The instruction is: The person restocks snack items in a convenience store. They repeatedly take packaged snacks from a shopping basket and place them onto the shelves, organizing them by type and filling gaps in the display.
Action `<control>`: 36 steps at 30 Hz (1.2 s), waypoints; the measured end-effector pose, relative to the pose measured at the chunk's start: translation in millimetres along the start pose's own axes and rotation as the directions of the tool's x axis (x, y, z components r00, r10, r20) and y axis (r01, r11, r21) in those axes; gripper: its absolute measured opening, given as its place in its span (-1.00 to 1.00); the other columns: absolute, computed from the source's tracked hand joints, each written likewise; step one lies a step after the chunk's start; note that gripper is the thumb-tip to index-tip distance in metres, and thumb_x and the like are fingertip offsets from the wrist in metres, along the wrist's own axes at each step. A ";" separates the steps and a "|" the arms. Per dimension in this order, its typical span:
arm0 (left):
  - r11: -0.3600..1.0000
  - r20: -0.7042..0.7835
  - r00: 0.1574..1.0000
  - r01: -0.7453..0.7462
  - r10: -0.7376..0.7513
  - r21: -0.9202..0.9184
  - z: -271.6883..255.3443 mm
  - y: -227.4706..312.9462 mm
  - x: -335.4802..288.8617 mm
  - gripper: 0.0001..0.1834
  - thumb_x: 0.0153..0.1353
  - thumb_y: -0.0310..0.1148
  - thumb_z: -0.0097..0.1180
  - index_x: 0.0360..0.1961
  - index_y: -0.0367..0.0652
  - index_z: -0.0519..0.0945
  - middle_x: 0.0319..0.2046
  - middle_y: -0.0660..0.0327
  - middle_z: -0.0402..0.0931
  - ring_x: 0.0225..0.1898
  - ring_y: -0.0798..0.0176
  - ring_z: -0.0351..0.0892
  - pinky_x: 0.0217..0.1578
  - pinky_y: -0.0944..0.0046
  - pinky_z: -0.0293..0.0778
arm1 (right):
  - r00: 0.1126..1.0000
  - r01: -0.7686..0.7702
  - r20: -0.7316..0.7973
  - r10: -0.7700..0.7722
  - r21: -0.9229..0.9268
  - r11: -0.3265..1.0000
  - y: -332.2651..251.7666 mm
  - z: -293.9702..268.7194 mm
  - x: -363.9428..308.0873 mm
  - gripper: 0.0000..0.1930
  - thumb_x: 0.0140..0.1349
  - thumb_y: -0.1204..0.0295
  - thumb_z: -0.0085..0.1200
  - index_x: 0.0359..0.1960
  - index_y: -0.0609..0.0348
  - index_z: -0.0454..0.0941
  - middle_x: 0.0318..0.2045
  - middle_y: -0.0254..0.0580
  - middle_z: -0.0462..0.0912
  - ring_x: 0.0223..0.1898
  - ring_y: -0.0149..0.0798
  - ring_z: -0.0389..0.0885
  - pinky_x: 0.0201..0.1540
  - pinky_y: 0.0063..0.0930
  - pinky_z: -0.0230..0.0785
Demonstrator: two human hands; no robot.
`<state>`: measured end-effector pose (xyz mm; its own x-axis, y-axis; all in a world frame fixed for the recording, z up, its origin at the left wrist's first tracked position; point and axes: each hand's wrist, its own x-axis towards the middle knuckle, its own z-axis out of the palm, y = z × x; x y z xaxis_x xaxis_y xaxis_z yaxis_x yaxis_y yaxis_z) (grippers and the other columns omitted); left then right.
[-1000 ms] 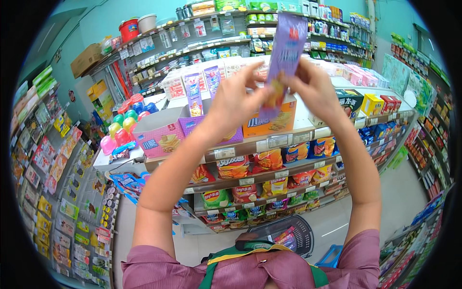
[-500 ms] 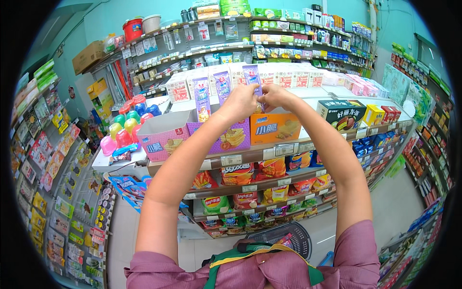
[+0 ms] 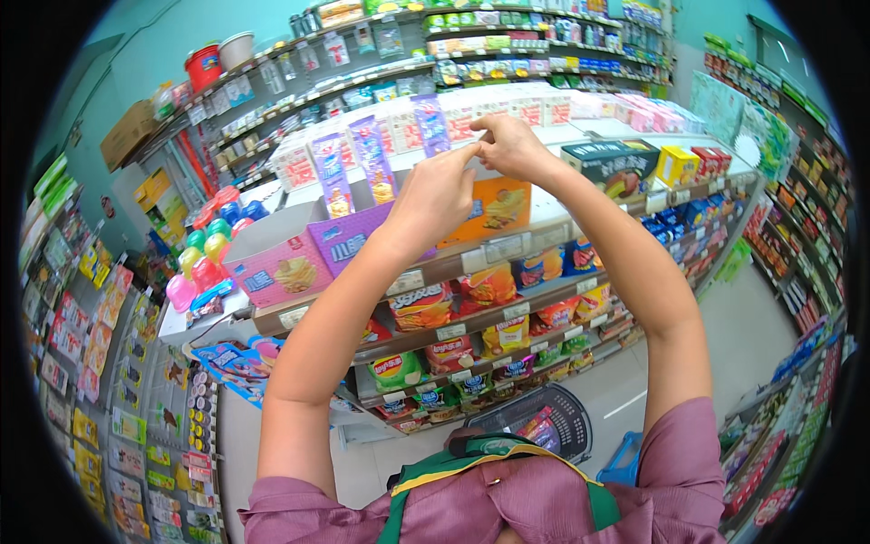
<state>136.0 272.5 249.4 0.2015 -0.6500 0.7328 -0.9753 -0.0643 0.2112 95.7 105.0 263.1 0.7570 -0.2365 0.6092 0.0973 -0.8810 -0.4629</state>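
My left hand [image 3: 432, 201] and my right hand [image 3: 513, 149] meet above the orange snack box [image 3: 507, 207], fingertips pinched together and touching. Anything between them is too small or hidden to make out. Just behind my left hand, a slim purple snack packet [image 3: 430, 125] stands upright, its lower end covered by that hand. Two like packets, a middle one [image 3: 372, 159] and a left one [image 3: 333, 175], stick up from the open purple box [image 3: 340, 243]. To its left, an open pink box [image 3: 279, 275] stands at the shelf edge.
White cartons [image 3: 399, 127] line the back of the display top. A dark green box [image 3: 609, 168] and a yellow box [image 3: 678, 166] stand right. Chip bags [image 3: 420, 308] fill the lower shelves. A dark basket [image 3: 573, 412] holding packets and a blue plastic item [image 3: 622, 461] are on the floor.
The view has turned, so the display sits further left and tilted. My right hand has drawn away from the rightmost purple packet, which still stands upright; my fingertips still meet.
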 end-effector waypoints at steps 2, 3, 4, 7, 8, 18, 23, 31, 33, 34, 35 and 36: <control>0.995 -0.039 0.997 -0.068 0.065 -0.069 5.2 19.8 -12.0 -0.68 0.18 -0.50 0.00 -0.02 -0.32 0.51 -0.26 -0.10 0.58 -0.24 -0.05 0.61 -0.24 0.14 0.49 | 0.997 0.043 -0.062 -0.036 0.123 0.991 -4.8 -17.5 -32.6 -0.67 0.15 0.50 0.04 -0.05 0.40 0.49 -0.35 0.13 0.64 -0.33 -0.03 0.66 -0.27 -0.34 0.50; 0.989 -0.058 0.994 -0.102 0.096 -0.106 11.7 26.4 -18.3 -0.68 0.17 -0.51 0.02 -0.02 -0.32 0.51 -0.24 -0.09 0.58 -0.23 -0.04 0.61 -0.24 0.15 0.49 | 0.994 0.066 -0.098 -0.049 0.181 0.981 -4.4 -24.4 -50.2 -0.67 0.15 0.51 0.03 -0.05 0.39 0.48 -0.36 0.12 0.64 -0.33 -0.02 0.66 -0.27 -0.33 0.50; 0.981 -0.084 0.986 -0.150 0.141 -0.124 17.2 28.6 -27.0 -0.69 0.16 -0.52 0.05 -0.04 -0.31 0.52 -0.19 -0.07 0.57 -0.18 -0.03 0.60 -0.21 0.17 0.49 | 0.987 0.109 -0.134 -0.087 0.166 0.980 -6.8 -28.3 -68.0 -0.68 0.15 0.51 0.03 -0.05 0.38 0.48 -0.38 0.11 0.64 -0.34 -0.03 0.66 -0.28 -0.32 0.49; 0.957 -0.001 0.989 -0.142 0.146 -0.254 35.5 50.1 -54.1 -0.72 0.14 -0.56 0.06 -0.08 -0.30 0.55 -0.21 -0.03 0.58 -0.18 0.02 0.61 -0.18 0.21 0.49 | 0.988 0.083 -0.145 -0.060 0.156 0.984 -0.5 -34.2 -130.7 -0.69 0.16 0.57 0.04 -0.02 0.32 0.45 -0.40 -0.05 0.65 -0.39 -0.35 0.64 -0.32 -0.52 0.47; 0.945 0.021 0.990 -0.129 0.142 -0.299 47.6 56.0 -63.9 -0.72 0.14 -0.57 0.07 -0.09 -0.29 0.55 -0.22 -0.02 0.58 -0.19 0.04 0.61 -0.18 0.21 0.49 | 0.991 0.026 -0.131 -0.003 0.172 0.985 5.4 -35.1 -154.1 -0.69 0.17 0.58 0.03 -0.02 0.31 0.45 -0.37 -0.05 0.65 -0.37 -0.34 0.65 -0.30 -0.51 0.48; 0.857 0.651 0.758 0.306 0.045 -0.415 235.3 61.3 -179.7 -0.71 0.18 -0.41 0.08 -0.09 -0.31 0.55 -0.26 -0.07 0.59 -0.27 0.04 0.62 -0.25 0.22 0.50 | 0.760 -0.634 0.029 0.650 0.257 0.730 105.5 35.4 -373.9 -0.69 0.16 0.52 0.05 -0.05 0.34 0.44 -0.34 0.00 0.65 -0.36 -0.23 0.67 -0.29 -0.42 0.50; 0.843 0.835 0.549 0.426 0.047 -0.328 318.5 58.8 -251.1 -0.69 0.15 -0.39 0.12 -0.08 -0.28 0.56 -0.27 -0.09 0.60 -0.26 0.01 0.63 -0.24 0.18 0.49 | 0.498 -0.827 0.067 0.865 0.337 0.450 139.2 89.9 -463.4 -0.69 0.08 0.50 0.12 -0.12 0.37 0.49 -0.40 0.10 0.64 -0.33 0.03 0.64 -0.25 -0.25 0.47; 0.811 0.995 0.093 0.584 -0.028 -0.032 434.7 52.9 -383.6 -0.66 0.11 -0.34 0.12 -0.10 -0.27 0.56 -0.32 -0.12 0.59 -0.26 -0.09 0.60 -0.19 0.09 0.49 | 0.035 -0.965 0.235 0.971 0.260 -0.028 197.0 220.2 -616.2 -0.62 0.08 0.41 0.17 -0.07 0.32 0.50 -0.33 0.03 0.66 -0.28 -0.10 0.66 -0.24 -0.38 0.48; 0.818 0.998 -0.014 0.573 -0.055 0.053 460.9 52.3 -412.2 -0.66 0.11 -0.33 0.13 -0.10 -0.26 0.57 -0.33 -0.12 0.59 -0.26 -0.08 0.61 -0.19 0.09 0.49 | -0.052 -0.957 0.278 0.959 0.261 -0.128 213.8 259.4 -651.7 -0.60 0.07 0.40 0.17 -0.06 0.32 0.50 -0.35 0.02 0.66 -0.37 -0.13 0.66 -0.30 -0.36 0.47; 0.830 0.999 -0.013 0.555 -0.050 0.049 478.0 45.6 -438.0 -0.65 0.10 -0.28 0.14 -0.11 -0.24 0.58 -0.34 -0.08 0.60 -0.27 -0.07 0.61 -0.19 0.10 0.49 | -0.115 -0.950 0.325 0.939 0.240 -0.200 224.0 280.7 -669.2 -0.61 0.07 0.40 0.17 -0.06 0.33 0.51 -0.36 0.02 0.66 -0.40 -0.13 0.66 -0.31 -0.35 0.46; 0.839 0.997 -0.058 0.540 -0.049 0.072 495.7 40.6 -458.1 -0.63 0.11 -0.26 0.14 -0.09 -0.24 0.57 -0.35 -0.06 0.61 -0.27 -0.03 0.62 -0.21 0.13 0.49 | -0.174 -0.939 0.369 0.913 0.218 -0.267 234.6 301.6 -685.2 -0.61 0.07 0.40 0.16 -0.06 0.33 0.51 -0.36 0.02 0.66 -0.42 -0.14 0.66 -0.32 -0.34 0.46; 0.847 0.993 -0.104 0.523 -0.049 0.096 513.7 35.5 -478.9 -0.61 0.12 -0.24 0.14 -0.07 -0.24 0.56 -0.36 -0.03 0.61 -0.28 0.01 0.62 -0.23 0.15 0.49 | -0.228 -0.924 0.368 0.902 0.211 -0.319 244.5 322.4 -702.3 -0.58 0.05 0.40 0.17 -0.05 0.35 0.50 -0.38 0.02 0.66 -0.50 -0.14 0.64 -0.35 -0.34 0.44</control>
<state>-41.4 192.5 -426.3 -0.0629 -0.6815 -0.7291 -0.7293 -0.4673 0.4997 -203.8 187.8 -485.5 0.1531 -0.5897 -0.7930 -0.5940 0.5864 -0.5508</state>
